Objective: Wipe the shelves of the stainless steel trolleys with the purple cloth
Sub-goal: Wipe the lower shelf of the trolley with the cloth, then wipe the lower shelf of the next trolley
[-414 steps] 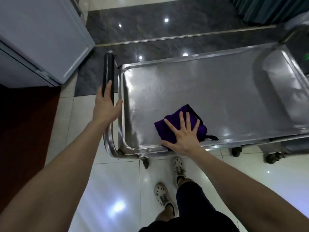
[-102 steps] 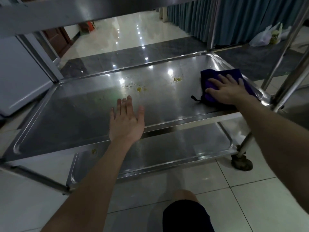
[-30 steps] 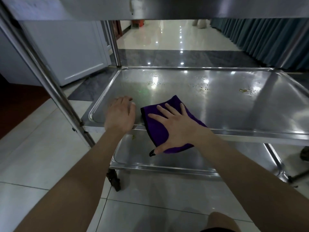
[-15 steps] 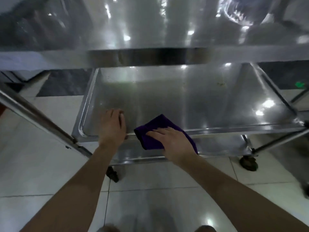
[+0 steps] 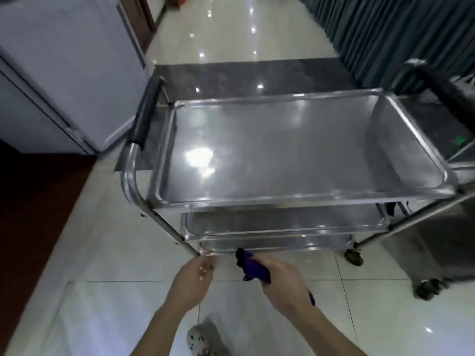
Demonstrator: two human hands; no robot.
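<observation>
Just in front of the near edge of the trolley's bottom shelf [image 5: 275,244], over the floor tiles [image 5: 110,291], the purple cloth [image 5: 253,265] is bunched up in the right hand [image 5: 281,281]. The fingers are curled round it. One end pokes out towards the shelf and a small scrap shows behind the wrist. The cloth touches no shelf.

The left hand [image 5: 192,281] hangs just beside it, near the foot of the trolley's near-left leg [image 5: 167,227]. Its fingers are loosely curled and nothing shows in them. The blur hides whether they touch the leg.

The stainless steel trolley [image 5: 133,181] has three shelves. The top shelf [image 5: 295,199] is a broad rimmed tray with bright ceiling lights mirrored in it. The middle shelf [image 5: 282,223] and the bottom shelf show only as strips under its near edge. A black-sleeved handle [image 5: 145,114] runs along the left end and another handle [image 5: 447,91] along the right end. A castor [image 5: 354,256] sits under the near-right corner.

A second steel trolley [image 5: 437,247] stands just beside the right end, with its wheel [image 5: 424,289] on the tiles. A white cabinet [image 5: 64,73] stands beyond the left end and dark curtains [image 5: 398,34] hang past the far-right corner. A pale shoe [image 5: 198,340] shows at the bottom edge.
</observation>
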